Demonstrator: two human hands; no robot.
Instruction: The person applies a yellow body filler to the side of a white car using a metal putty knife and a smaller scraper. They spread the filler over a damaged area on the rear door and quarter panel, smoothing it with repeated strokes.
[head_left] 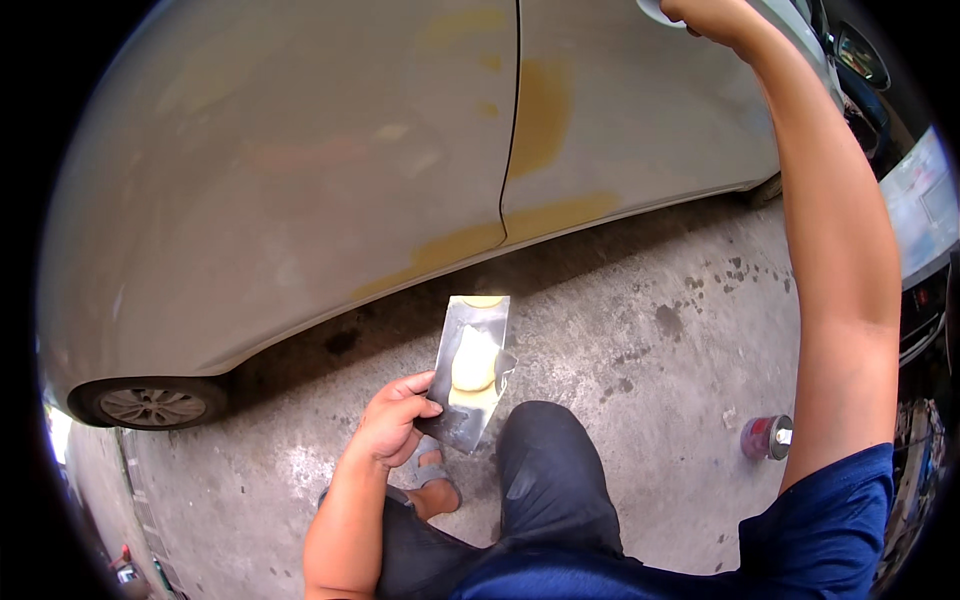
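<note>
My left hand (388,420) grips the edge of a flat metal putty plate (458,426), thumb on top. A mound of pale yellow putty (474,362) sits in the plate's middle, and more is smeared at its far end. At the upper right, my right hand (712,18) is stretched out to the grey-beige car (270,200). Its fingers are closed on a white, thin-edged piece (658,10), cut off by the picture's top edge; whether it touches the car cannot be made out. Yellow-brown filler patches (540,115) cover the panels beside the door seam.
A tin can (766,438) stands on the stained concrete floor (660,350), close to my right arm. The car's wheel (152,403) is at the lower left. Another light-coloured vehicle (922,210) is at the right edge. My knee (550,470) rises below the plate.
</note>
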